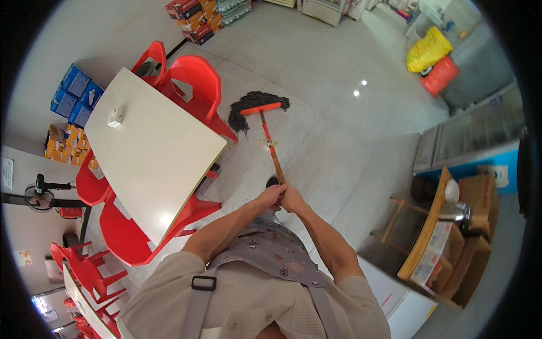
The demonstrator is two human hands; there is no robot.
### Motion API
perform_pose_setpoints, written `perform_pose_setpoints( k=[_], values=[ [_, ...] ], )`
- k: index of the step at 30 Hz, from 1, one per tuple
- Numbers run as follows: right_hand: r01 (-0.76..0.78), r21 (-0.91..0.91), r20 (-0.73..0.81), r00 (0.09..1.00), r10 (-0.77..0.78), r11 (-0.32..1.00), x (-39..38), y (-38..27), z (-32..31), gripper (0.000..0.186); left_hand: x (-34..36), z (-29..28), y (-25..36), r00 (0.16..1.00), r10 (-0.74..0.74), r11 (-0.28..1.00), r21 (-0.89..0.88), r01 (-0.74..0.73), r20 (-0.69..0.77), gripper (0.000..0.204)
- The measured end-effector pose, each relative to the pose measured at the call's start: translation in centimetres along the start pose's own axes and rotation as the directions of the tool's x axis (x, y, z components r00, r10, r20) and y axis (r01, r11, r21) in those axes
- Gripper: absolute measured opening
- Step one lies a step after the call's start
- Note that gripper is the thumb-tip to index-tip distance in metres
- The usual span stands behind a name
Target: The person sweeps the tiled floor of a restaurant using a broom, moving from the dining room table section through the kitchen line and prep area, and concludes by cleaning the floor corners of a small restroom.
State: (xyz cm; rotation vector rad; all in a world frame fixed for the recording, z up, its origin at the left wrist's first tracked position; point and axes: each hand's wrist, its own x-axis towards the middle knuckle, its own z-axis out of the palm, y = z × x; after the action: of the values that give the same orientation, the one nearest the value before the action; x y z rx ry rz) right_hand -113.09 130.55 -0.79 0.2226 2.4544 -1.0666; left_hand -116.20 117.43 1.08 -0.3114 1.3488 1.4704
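A mop (275,157) stretches away from me, its wooden handle partly wrapped in red. Its dark, wet-looking strands lie spread on the grey tiled floor (333,152) beyond a red-orange crossbar. My left hand (271,195) is closed around the near part of the handle. Close beside it, touching, my right hand (292,199) is wrapped round the same handle. The handle's near end is hidden by my hands and the grey patterned apron (265,248). One dark shoe (272,182) shows just beyond my hands.
Left of me stands a white table (158,147) with a small white box (116,117) on it and red chairs (195,85) around it. Stacked cartons (195,22) line the far wall. On the right are a glass-fronted cooler (474,135), a wooden stand and cardboard boxes (477,203).
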Motion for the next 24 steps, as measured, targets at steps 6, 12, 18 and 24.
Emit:
perform_pose_setpoints(
  k=[6, 12, 18, 24],
  values=[
    [0.153, -0.249, 0.231, 0.968, -0.095, 0.956, 8.8, -0.4, -9.2, 0.042, 11.1, -0.7, 7.4, 0.914, 0.224, 0.962, 0.224, -0.153, -0.338, 0.060],
    [0.222, -0.330, 0.366, 0.926, -0.092, 0.918, 17.6, -2.9, -18.0, 0.063, 18.8, -5.8, 19.0, 0.946, 0.287, 0.732, 0.672, -0.116, -0.148, 0.066],
    [0.323, -0.363, 0.412, 0.897, -0.160, 0.874, 28.2, -5.9, -22.7, 0.060, 22.1, -10.0, 27.8, 0.920, 0.317, 0.774, 0.623, -0.112, -0.229, 0.059],
    [0.322, -0.323, 0.453, 0.878, -0.153, 0.890, 41.5, -9.4, -25.0, 0.052, 25.8, -16.0, 37.0, 0.895, 0.219, 0.930, 0.362, -0.070, -0.389, 0.060]
  ],
)
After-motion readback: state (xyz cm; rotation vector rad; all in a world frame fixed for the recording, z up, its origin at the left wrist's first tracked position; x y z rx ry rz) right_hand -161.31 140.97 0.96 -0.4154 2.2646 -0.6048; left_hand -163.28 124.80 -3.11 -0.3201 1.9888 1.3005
